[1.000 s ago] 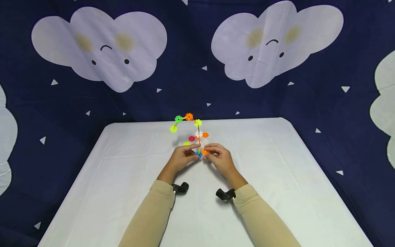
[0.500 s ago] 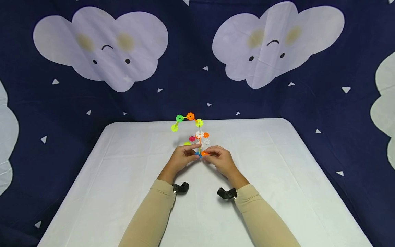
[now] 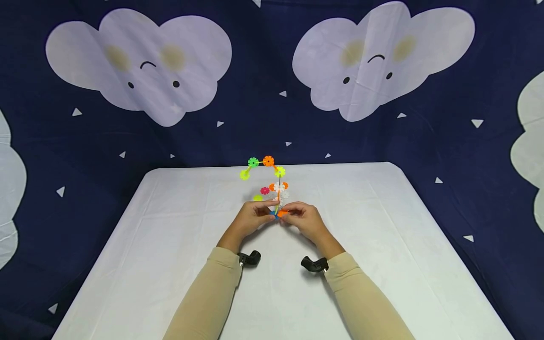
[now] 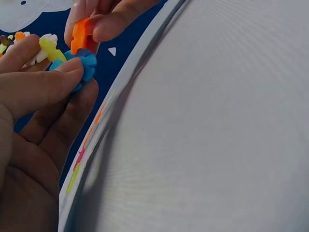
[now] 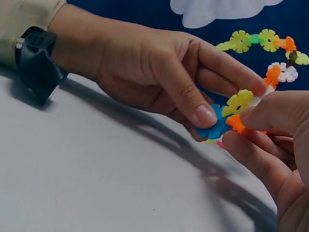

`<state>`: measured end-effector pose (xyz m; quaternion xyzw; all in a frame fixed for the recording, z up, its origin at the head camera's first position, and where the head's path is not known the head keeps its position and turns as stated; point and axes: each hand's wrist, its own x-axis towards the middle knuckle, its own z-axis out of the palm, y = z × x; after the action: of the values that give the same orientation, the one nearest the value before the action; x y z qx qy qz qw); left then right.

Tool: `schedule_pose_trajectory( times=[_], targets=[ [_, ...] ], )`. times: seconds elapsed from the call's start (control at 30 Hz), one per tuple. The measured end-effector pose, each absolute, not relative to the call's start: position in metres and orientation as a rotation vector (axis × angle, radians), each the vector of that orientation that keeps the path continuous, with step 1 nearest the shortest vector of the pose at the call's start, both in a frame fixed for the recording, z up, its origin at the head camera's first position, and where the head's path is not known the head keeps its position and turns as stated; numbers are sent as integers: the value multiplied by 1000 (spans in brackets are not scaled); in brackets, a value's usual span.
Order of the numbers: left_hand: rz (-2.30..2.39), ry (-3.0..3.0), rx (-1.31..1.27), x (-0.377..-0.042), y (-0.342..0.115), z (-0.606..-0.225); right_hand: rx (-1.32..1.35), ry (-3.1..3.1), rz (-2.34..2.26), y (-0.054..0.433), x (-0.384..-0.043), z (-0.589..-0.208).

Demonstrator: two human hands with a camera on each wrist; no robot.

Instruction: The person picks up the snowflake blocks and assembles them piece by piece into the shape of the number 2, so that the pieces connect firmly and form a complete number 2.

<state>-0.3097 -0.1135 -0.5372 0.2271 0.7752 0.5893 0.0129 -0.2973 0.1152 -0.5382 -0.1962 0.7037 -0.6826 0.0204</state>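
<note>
In the head view my left hand (image 3: 250, 218) pinches a blue snowflake disc (image 4: 88, 64) between thumb and fingers, at the near end of a chain of interlocked discs. A yellow disc (image 5: 238, 102) is slotted into the blue one. From there the chain rises and bends left, through white, orange, yellow and green discs (image 3: 253, 162). My right hand (image 3: 307, 219) pinches an orange snowflake disc (image 4: 79, 36), whose edge meets the blue disc's rim. How deep the two slots interlock is hidden by the fingers.
Loose discs lie on the white-covered table (image 3: 170, 264) beyond the hands, among them a pink disc (image 3: 265, 191) and a yellow-green disc (image 3: 257, 198). A dark blue cloth (image 3: 255, 137) with clouds hangs behind the table's far edge.
The orange disc in my right hand has come down and tilted flatter against the blue disc. The chain's upper part has swung slightly right, while my left hand has barely moved.
</note>
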Motion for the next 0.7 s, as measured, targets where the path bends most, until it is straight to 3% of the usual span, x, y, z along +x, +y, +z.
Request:
schedule_pose_trajectory(
  times=[0.7],
  targets=[
    [1788,2504,719,-307,-110,-539,-564,2211,-2057,115,-297,-538]
  ],
)
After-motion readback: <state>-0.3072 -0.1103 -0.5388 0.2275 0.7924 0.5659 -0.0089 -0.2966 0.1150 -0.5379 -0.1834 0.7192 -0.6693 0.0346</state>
